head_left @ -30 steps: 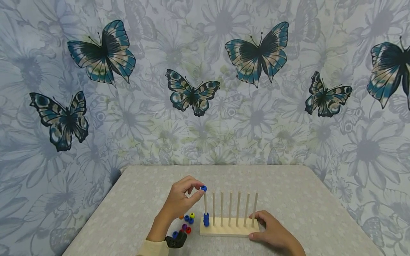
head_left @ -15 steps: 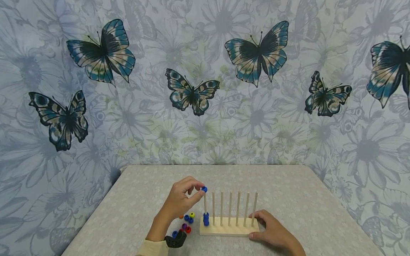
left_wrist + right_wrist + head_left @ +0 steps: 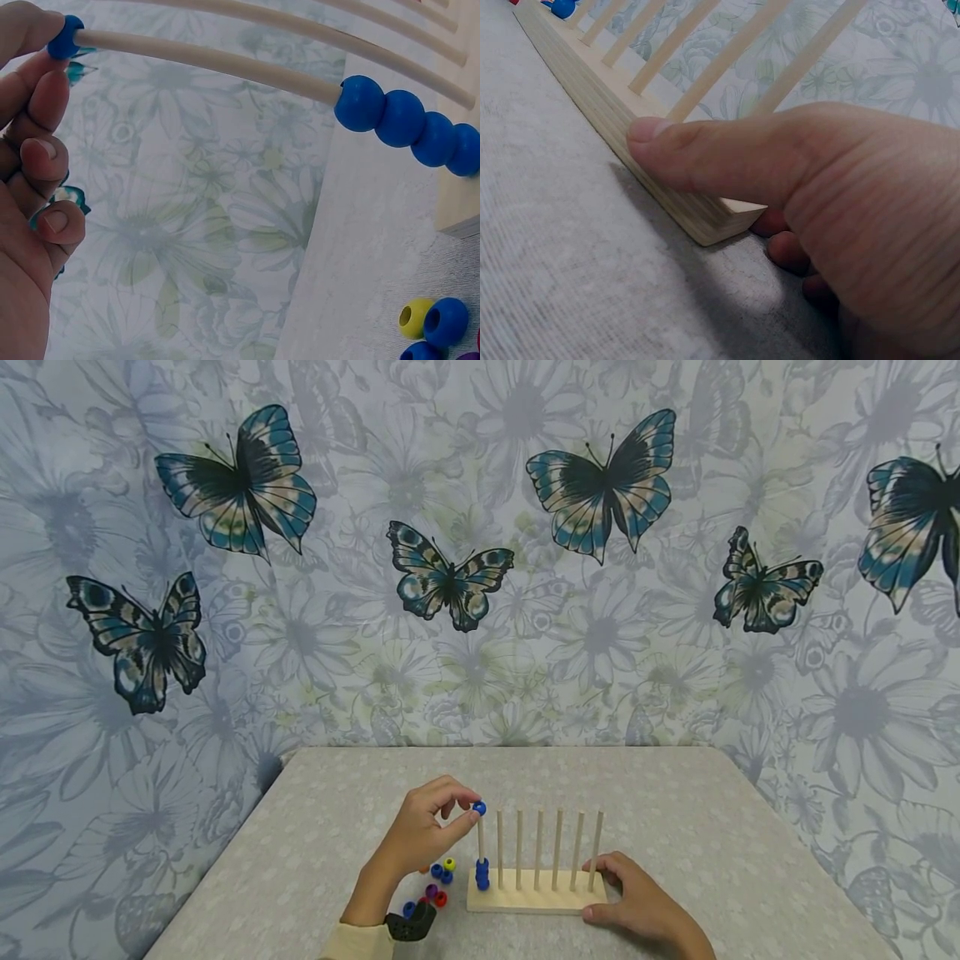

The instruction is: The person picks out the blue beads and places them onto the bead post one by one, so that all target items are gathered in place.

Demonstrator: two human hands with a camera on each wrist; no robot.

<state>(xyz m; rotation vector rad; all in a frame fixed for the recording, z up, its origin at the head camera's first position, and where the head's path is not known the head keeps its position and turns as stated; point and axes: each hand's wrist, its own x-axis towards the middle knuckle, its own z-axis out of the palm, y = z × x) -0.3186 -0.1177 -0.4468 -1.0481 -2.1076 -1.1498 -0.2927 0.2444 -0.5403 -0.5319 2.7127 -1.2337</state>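
While your left grip (image 3: 426, 828) pinches blue bead (image 3: 479, 808) at tip of leftmost peg (image 3: 482, 841), peg's long axis stands upright below it, down to blue stack (image 3: 482, 875). Left grip nearer; your right grip (image 3: 637, 900) holds board (image 3: 528, 904) at right end.

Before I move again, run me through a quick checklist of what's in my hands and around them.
1. Bead pinched: ok. The left grip has a blue bead between thumb and finger.
2. Bead lined up: ok. It sits at the top of the leftmost peg.
3. Depth of the peg tip in the hole: cannot tell.
4. Way down: ok. Bare wood shows between it and the stack of four blue beads.
5. Base held: ok. The right grip holds its right end.
6. Loose beads all plainly visible: not ok. The black strap partly hides some in the head view.
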